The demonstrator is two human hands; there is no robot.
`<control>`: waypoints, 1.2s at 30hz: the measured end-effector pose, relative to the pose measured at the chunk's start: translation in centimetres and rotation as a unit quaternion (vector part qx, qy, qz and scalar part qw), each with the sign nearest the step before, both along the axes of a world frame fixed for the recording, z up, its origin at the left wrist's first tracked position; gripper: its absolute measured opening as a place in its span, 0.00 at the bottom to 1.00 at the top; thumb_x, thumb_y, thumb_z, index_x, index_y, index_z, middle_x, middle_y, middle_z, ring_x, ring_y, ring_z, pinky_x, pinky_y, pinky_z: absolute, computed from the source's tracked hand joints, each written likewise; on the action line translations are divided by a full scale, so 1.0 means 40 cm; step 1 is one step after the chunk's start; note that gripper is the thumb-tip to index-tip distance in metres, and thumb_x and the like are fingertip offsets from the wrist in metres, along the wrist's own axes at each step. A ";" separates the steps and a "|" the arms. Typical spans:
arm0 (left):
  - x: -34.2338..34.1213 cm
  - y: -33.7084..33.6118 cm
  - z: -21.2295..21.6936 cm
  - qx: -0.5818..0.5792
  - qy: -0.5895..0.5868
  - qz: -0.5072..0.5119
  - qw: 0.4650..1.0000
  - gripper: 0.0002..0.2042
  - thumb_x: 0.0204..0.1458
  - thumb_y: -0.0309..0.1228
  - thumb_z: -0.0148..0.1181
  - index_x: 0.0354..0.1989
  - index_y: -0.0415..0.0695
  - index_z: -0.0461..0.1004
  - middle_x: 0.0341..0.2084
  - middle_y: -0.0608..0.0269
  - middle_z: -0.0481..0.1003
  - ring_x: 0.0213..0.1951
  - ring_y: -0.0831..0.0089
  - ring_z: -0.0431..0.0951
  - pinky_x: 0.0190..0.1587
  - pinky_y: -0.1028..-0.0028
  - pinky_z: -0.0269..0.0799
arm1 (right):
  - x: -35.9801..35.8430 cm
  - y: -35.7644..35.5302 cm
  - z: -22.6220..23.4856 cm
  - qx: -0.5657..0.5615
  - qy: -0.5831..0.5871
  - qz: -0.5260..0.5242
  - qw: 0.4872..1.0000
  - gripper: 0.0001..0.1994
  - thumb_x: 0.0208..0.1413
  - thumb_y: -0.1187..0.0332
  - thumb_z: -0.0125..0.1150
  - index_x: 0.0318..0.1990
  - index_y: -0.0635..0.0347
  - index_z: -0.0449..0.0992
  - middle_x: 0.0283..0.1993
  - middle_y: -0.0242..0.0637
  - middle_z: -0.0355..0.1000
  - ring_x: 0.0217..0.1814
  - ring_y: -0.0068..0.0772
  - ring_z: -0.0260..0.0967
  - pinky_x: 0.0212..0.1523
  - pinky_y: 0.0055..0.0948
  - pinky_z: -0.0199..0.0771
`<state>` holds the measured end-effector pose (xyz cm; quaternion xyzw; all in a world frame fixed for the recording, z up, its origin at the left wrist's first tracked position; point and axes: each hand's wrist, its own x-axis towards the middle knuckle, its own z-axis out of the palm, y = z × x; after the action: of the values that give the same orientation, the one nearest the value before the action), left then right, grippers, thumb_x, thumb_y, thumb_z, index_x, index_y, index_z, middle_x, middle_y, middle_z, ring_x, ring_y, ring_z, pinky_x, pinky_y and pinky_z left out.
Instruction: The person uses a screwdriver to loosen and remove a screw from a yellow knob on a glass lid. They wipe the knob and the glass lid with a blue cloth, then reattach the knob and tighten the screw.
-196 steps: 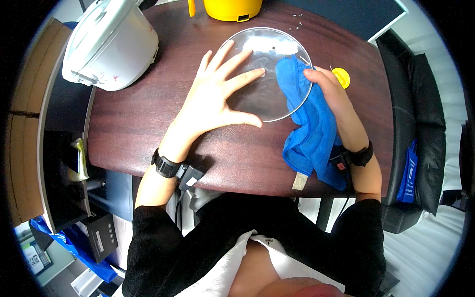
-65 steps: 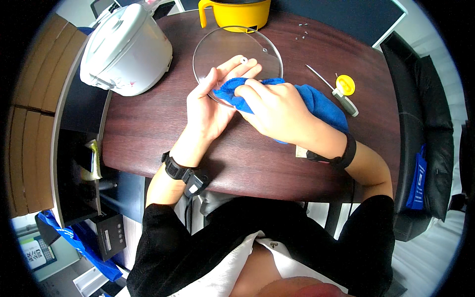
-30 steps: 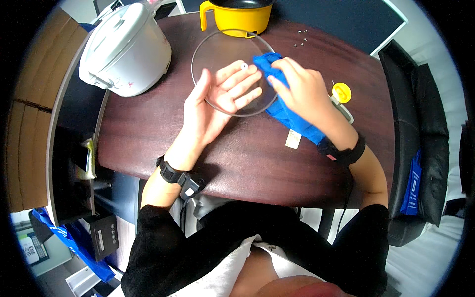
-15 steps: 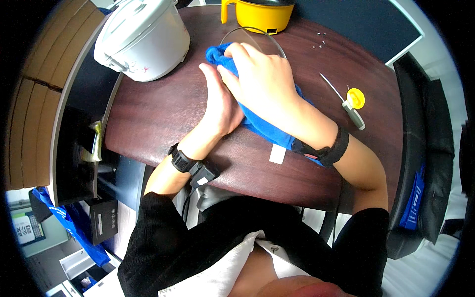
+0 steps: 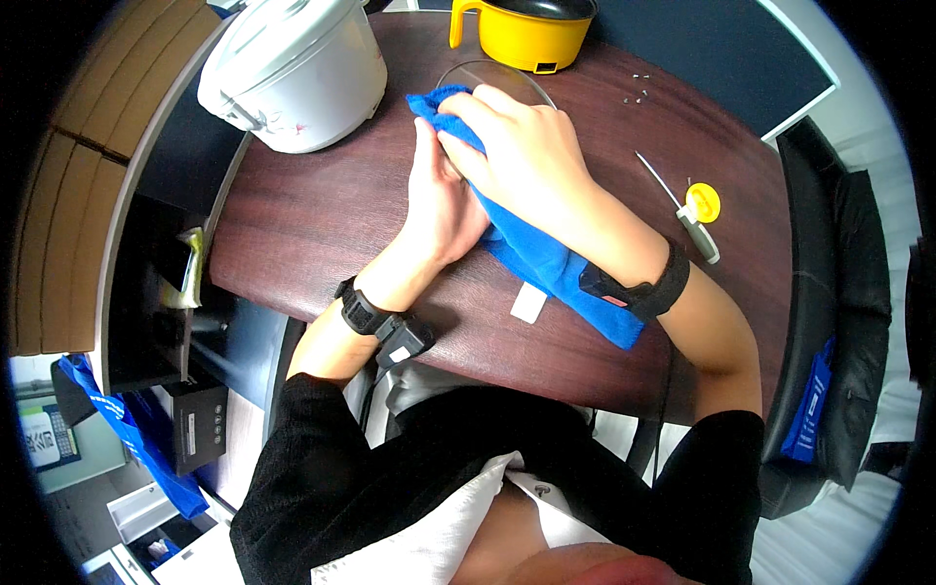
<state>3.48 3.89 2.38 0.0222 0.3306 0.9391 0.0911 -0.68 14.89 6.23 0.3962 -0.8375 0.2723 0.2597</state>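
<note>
A blue cloth (image 5: 536, 255) is bunched under my right hand (image 5: 531, 146), whose fingers curl over its far end. Its loose end hangs down past my right wrist to a corner near the table's front, and a white tag (image 5: 528, 302) sticks out from its edge. My left hand (image 5: 439, 200) is close beside, thumb raised against the cloth, its other fingers hidden behind the cloth and my right hand. Beyond the hands shows the thin curved rim of a clear round lid (image 5: 487, 62), which appears held between them; most of it is covered.
A white rice cooker (image 5: 302, 83) stands at the back left of the dark wooden table (image 5: 312, 224). Near the far edge is a yellow pot (image 5: 531, 37) with a handle. To the right lie a screwdriver (image 5: 694, 232), a yellow round piece (image 5: 703, 202) and several small screws (image 5: 639, 90).
The cloth's loose end has dropped lower and spread toward the front edge beside my right wrist. Both hands keep their hold, with the fingers shifting slightly; the view has moved a little.
</note>
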 end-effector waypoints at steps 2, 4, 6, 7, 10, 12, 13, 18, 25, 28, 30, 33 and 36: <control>-0.001 -0.005 0.002 0.039 -0.012 -0.006 0.999 0.40 0.59 0.65 0.33 0.66 0.40 0.58 0.64 0.51 0.62 0.66 0.57 0.59 0.69 0.56 0.50 | 0.007 0.017 -0.005 0.017 -0.023 0.030 0.999 0.13 0.52 0.61 0.63 0.44 0.53 0.76 0.35 0.38 0.74 0.31 0.43 0.76 0.30 0.36 0.76; -0.006 -0.014 0.012 0.093 -0.023 -0.017 0.995 0.41 0.59 0.64 0.33 0.65 0.36 0.57 0.63 0.47 0.61 0.66 0.56 0.59 0.69 0.56 0.51 | 0.015 0.039 -0.015 0.022 -0.028 0.061 0.998 0.13 0.51 0.63 0.64 0.44 0.53 0.77 0.37 0.38 0.74 0.32 0.43 0.76 0.31 0.35 0.76; -0.017 -0.021 0.003 0.110 0.005 -0.060 0.992 0.42 0.60 0.62 0.34 0.64 0.30 0.56 0.64 0.39 0.59 0.67 0.53 0.57 0.69 0.54 0.50 | 0.034 0.070 -0.032 0.019 -0.019 0.095 0.995 0.13 0.50 0.64 0.64 0.44 0.52 0.77 0.38 0.37 0.75 0.32 0.43 0.76 0.31 0.35 0.76; -0.016 -0.021 0.004 0.098 0.016 -0.067 0.993 0.41 0.60 0.61 0.34 0.64 0.30 0.56 0.64 0.38 0.58 0.67 0.52 0.57 0.69 0.54 0.50 | 0.041 0.089 -0.037 0.026 -0.036 0.107 0.993 0.13 0.48 0.65 0.65 0.43 0.52 0.77 0.39 0.37 0.75 0.32 0.43 0.76 0.32 0.35 0.77; -0.017 -0.012 0.004 0.088 0.016 -0.085 0.992 0.40 0.61 0.59 0.35 0.64 0.30 0.56 0.64 0.37 0.57 0.67 0.51 0.57 0.69 0.54 0.50 | 0.050 0.133 -0.042 0.048 -0.034 0.094 0.994 0.13 0.49 0.62 0.64 0.43 0.51 0.76 0.35 0.35 0.73 0.32 0.42 0.76 0.31 0.36 0.76; -0.019 -0.012 -0.003 0.083 0.006 -0.096 0.992 0.39 0.61 0.59 0.35 0.64 0.31 0.57 0.64 0.39 0.59 0.66 0.52 0.60 0.68 0.54 0.53 | 0.042 0.145 -0.042 0.039 -0.021 0.060 0.997 0.12 0.51 0.61 0.63 0.42 0.50 0.76 0.34 0.35 0.72 0.32 0.43 0.75 0.31 0.37 0.76; -0.018 -0.007 -0.009 0.078 0.019 -0.104 0.991 0.37 0.62 0.56 0.37 0.64 0.31 0.56 0.63 0.41 0.60 0.65 0.54 0.61 0.66 0.55 0.55 | 0.020 0.146 -0.043 0.023 -0.009 0.031 0.999 0.11 0.52 0.60 0.62 0.42 0.50 0.75 0.33 0.35 0.72 0.31 0.44 0.75 0.30 0.38 0.76; -0.023 0.004 -0.033 0.069 0.064 -0.142 0.985 0.32 0.53 0.30 0.50 0.67 0.30 0.52 0.64 0.44 0.59 0.64 0.56 0.62 0.62 0.56 0.62 | -0.132 0.139 -0.027 -0.006 0.031 -0.065 0.997 0.11 0.56 0.60 0.59 0.42 0.54 0.75 0.36 0.40 0.76 0.32 0.50 0.76 0.30 0.42 0.77; -0.098 -0.033 -0.175 0.185 0.242 -0.256 0.917 0.37 0.34 0.13 0.45 0.63 0.32 0.59 0.61 0.49 0.65 0.63 0.59 0.65 0.63 0.60 0.63 | -0.008 0.095 -0.015 0.024 0.036 0.050 0.998 0.11 0.53 0.56 0.62 0.39 0.50 0.75 0.31 0.35 0.73 0.27 0.41 0.75 0.27 0.36 0.76; -0.024 -0.003 -0.029 0.040 0.082 -0.144 0.985 0.38 0.33 0.13 0.44 0.63 0.32 0.59 0.60 0.49 0.65 0.63 0.59 0.66 0.63 0.60 0.63 | -0.072 0.120 -0.027 0.004 0.089 -0.009 0.996 0.10 0.55 0.57 0.60 0.40 0.51 0.75 0.32 0.35 0.73 0.27 0.42 0.76 0.28 0.37 0.77; -0.018 0.003 -0.016 0.035 0.069 -0.128 0.989 0.37 0.33 0.13 0.43 0.62 0.32 0.59 0.60 0.48 0.65 0.63 0.59 0.65 0.64 0.58 0.62 | -0.132 0.137 -0.024 -0.024 0.074 -0.083 0.994 0.11 0.58 0.58 0.57 0.42 0.53 0.74 0.33 0.38 0.74 0.29 0.43 0.77 0.26 0.38 0.77; -0.034 -0.007 -0.031 0.065 0.111 -0.156 0.979 0.37 0.32 0.12 0.43 0.61 0.32 0.61 0.59 0.48 0.66 0.62 0.60 0.66 0.64 0.58 0.62 | -0.060 0.116 -0.052 0.013 0.063 -0.063 0.996 0.10 0.56 0.61 0.58 0.41 0.55 0.72 0.33 0.40 0.72 0.25 0.43 0.75 0.23 0.37 0.77; -0.089 -0.058 -0.174 0.176 0.237 -0.200 0.934 0.37 0.31 0.12 0.43 0.61 0.32 0.61 0.59 0.48 0.66 0.62 0.59 0.66 0.63 0.58 0.63 | 0.015 0.059 -0.046 0.003 0.134 0.017 0.991 0.12 0.54 0.59 0.61 0.39 0.56 0.70 0.32 0.37 0.69 0.22 0.38 0.74 0.21 0.32 0.75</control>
<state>-0.07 1.57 -4.59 0.3253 0.1602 0.9121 0.1911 -0.07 17.24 4.41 0.4438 -0.7893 0.2183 0.3637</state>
